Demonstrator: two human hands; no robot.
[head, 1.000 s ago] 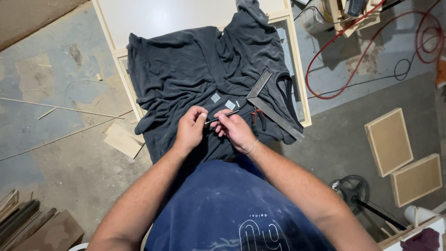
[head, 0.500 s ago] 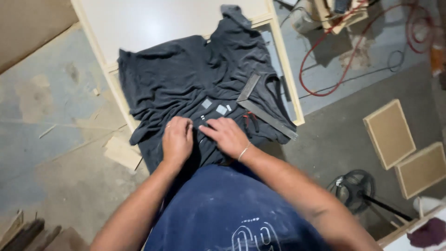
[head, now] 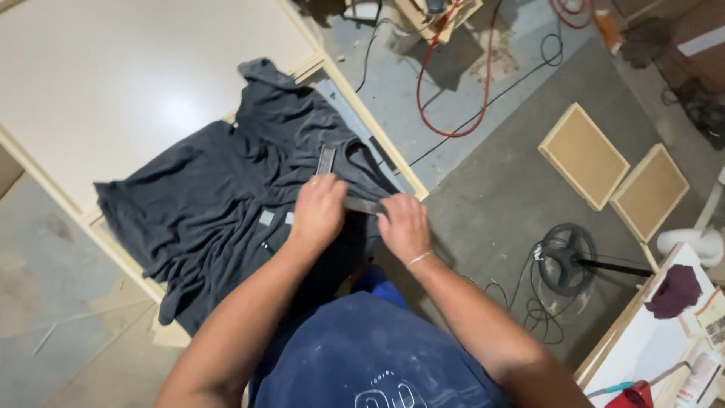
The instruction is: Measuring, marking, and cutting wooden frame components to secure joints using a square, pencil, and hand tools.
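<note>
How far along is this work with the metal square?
Done: a dark cloth is spread over the white panel. In hand: the left hand and right hand both grip the metal square on the cloth. Left: nothing visible shows any mark or cut on the panel.

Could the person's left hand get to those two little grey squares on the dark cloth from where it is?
Probably yes. The left hand rests on the metal square ruler on the dark cloth, and the two small grey squares lie just beside it on open cloth, nothing covering them. The right hand is on the other side.
</note>
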